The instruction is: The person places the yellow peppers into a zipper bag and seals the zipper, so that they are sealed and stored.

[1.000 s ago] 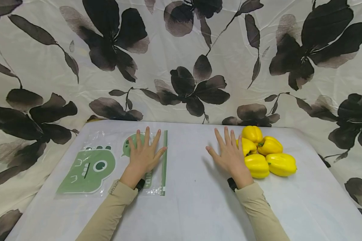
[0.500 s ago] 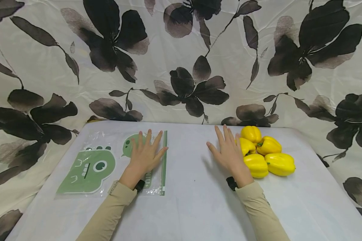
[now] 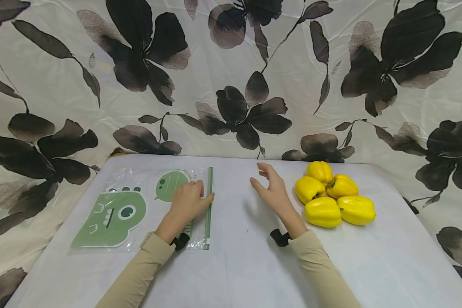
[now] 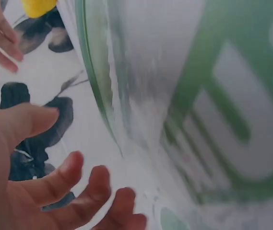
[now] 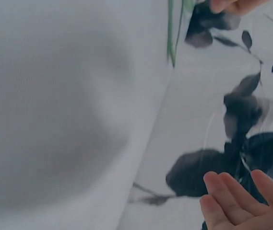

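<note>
A clear zip bag (image 3: 115, 218) printed with green cartoon dinosaurs lies flat on the left of the table, its green zip strip (image 3: 208, 218) facing the middle. Over the bag's right part hovers my left hand (image 3: 186, 203), fingers loosely bent and thumb held apart. In the left wrist view, nothing is between that hand's fingers (image 4: 69, 175). My right hand (image 3: 273, 192) is in the air over the table between the bag and several yellow bell peppers (image 3: 323, 212). Its fingers (image 5: 230, 196) are relaxed and hold nothing.
The peppers sit clustered on the right of a white-covered table (image 3: 246, 273). Behind the table hangs a pale cloth (image 3: 204, 64) with dark flowers. Dark bands (image 3: 280, 238) are worn on both wrists.
My right hand has moved left, away from the peppers, uncovering them, and turned with its fingers bending. The left hand's spread fingers have bent over the bag. Bag and peppers stay put.
</note>
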